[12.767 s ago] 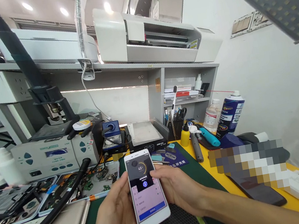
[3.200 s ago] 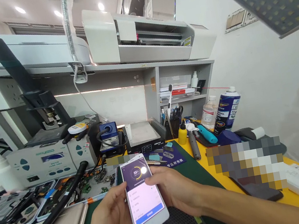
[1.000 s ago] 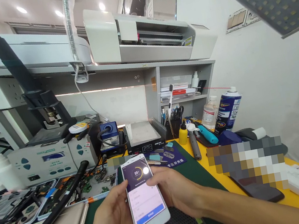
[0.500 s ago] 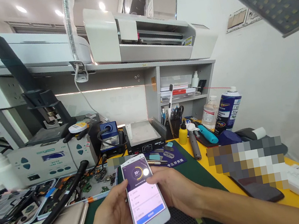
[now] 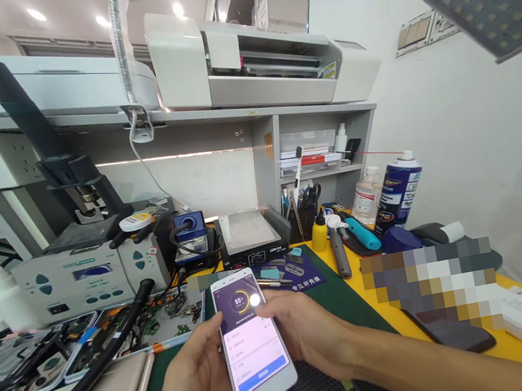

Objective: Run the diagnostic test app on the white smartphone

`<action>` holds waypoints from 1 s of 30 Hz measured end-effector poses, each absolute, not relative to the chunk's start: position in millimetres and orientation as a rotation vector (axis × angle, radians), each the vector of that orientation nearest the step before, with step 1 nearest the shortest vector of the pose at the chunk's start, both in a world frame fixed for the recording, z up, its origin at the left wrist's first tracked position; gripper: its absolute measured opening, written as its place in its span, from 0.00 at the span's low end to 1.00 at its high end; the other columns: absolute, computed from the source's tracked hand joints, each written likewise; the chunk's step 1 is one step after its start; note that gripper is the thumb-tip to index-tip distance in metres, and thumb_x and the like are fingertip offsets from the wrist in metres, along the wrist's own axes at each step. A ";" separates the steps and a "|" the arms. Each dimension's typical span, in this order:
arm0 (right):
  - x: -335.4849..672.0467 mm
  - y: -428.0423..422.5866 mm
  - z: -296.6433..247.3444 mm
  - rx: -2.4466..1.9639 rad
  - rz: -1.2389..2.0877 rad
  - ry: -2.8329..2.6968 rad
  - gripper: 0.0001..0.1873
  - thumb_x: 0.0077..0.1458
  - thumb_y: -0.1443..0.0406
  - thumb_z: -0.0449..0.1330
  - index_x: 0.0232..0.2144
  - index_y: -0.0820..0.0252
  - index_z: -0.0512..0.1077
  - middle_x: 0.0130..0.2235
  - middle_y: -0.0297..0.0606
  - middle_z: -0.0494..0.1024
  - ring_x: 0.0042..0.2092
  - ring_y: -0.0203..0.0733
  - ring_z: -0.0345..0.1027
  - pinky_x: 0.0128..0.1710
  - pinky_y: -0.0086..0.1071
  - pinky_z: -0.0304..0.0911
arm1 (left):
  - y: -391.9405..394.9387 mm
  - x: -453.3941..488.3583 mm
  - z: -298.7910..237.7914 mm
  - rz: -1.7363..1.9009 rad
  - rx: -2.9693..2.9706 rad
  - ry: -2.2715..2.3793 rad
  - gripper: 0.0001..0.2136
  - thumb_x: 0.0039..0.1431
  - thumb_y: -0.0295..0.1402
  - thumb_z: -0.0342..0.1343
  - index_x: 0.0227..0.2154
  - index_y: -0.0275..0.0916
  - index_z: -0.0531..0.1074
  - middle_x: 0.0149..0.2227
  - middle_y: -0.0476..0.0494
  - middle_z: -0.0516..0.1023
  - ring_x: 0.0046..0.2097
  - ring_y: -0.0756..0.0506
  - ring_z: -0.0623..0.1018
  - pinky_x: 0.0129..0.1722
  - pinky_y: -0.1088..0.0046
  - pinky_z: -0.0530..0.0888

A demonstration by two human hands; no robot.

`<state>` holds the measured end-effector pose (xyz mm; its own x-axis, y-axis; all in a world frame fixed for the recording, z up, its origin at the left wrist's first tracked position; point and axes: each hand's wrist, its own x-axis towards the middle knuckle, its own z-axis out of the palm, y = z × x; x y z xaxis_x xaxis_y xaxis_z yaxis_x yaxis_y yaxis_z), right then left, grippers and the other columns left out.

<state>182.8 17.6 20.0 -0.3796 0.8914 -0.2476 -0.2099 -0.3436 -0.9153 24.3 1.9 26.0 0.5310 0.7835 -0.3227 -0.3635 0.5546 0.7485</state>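
Note:
A white smartphone (image 5: 253, 345) with a lit screen showing a ring gauge and a list is held over the green mat (image 5: 346, 305) at the bottom centre. My left hand (image 5: 198, 385) cups it from below and the left, fingers wrapped under its lower edge. My right hand (image 5: 310, 332) grips its right side, and the thumb rests on the upper screen.
A soldering station (image 5: 81, 281) and trays of phone parts (image 5: 146, 320) lie at the left. A hot plate (image 5: 248, 235), tool holder (image 5: 305, 215), yellow bottle (image 5: 319, 236) and spray can (image 5: 399, 191) stand behind. A dark phone (image 5: 446, 331) lies on the yellow bench at the right.
Over the last second nothing has visibly moved. Since the earliest frame the gauge on the phone screen has changed from 45 to 55 and the view has shifted slightly.

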 end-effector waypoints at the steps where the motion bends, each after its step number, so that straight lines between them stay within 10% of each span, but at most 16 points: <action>1: 182.8 17.5 19.8 -1.022 1.820 -1.079 0.17 0.54 0.64 0.54 0.46 0.61 0.71 0.32 0.39 0.77 0.33 0.46 0.71 0.36 0.36 0.63 | 1.7 24.4 26.3 0.749 0.675 0.715 0.22 0.63 0.39 0.51 0.56 0.33 0.65 0.29 0.42 0.77 0.28 0.40 0.78 0.24 0.68 0.73; 30: 183.0 18.6 20.3 -1.035 1.827 -1.079 0.18 0.59 0.64 0.51 0.50 0.61 0.71 0.34 0.42 0.77 0.33 0.47 0.72 0.33 0.36 0.64 | 1.0 25.1 26.7 0.742 0.693 0.732 0.20 0.64 0.41 0.48 0.53 0.33 0.66 0.28 0.42 0.76 0.28 0.39 0.78 0.24 0.68 0.73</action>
